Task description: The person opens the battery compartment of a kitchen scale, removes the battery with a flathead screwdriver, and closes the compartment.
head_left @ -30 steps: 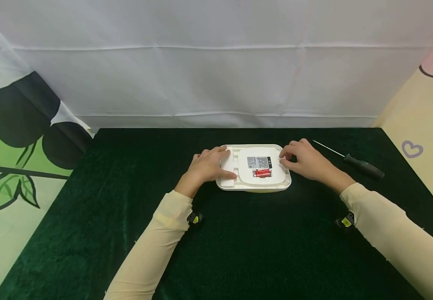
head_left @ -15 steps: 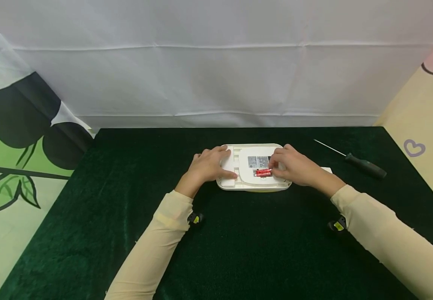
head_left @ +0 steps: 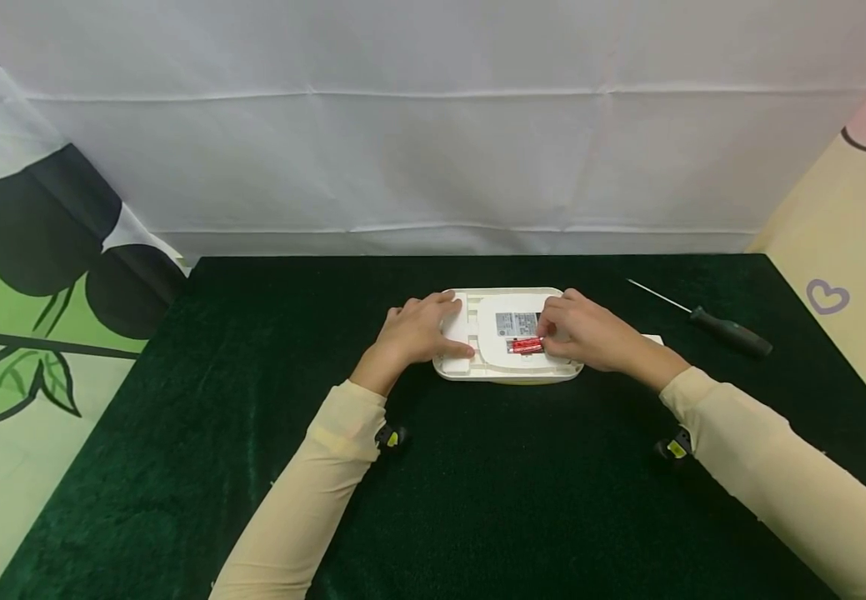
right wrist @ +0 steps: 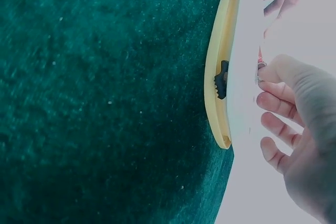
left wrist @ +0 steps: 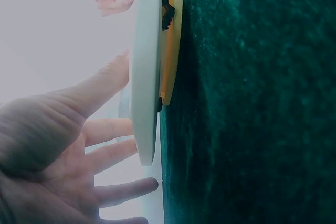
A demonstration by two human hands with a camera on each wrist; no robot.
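A white rounded-rectangular device (head_left: 496,362) lies on the table with its battery compartment facing up. My left hand (head_left: 412,335) rests on its left end, thumb on the white strip there and fingers spread straight toward the far edge. In the compartment sits a red battery (head_left: 526,346), below a grey printed label (head_left: 513,324). Over the device's right half, my right hand (head_left: 581,332) curls its fingers, with thumb and index fingertip pinching at the battery's right end. A yellow part (right wrist: 212,87) with a black toothed piece (right wrist: 221,80) shows beneath the device.
A screwdriver (head_left: 728,331) with a dark handle lies to the right, its shaft pointing to the back left. A small white piece (head_left: 654,339) shows partly behind my right wrist. Dark green cloth (head_left: 493,492) covers the table, and a white curtain (head_left: 433,150) hangs behind.
My right hand has moved left from the device's right edge to the battery's right end, uncovering the small white piece. Over the last half second it stays almost still; my left hand has not moved.
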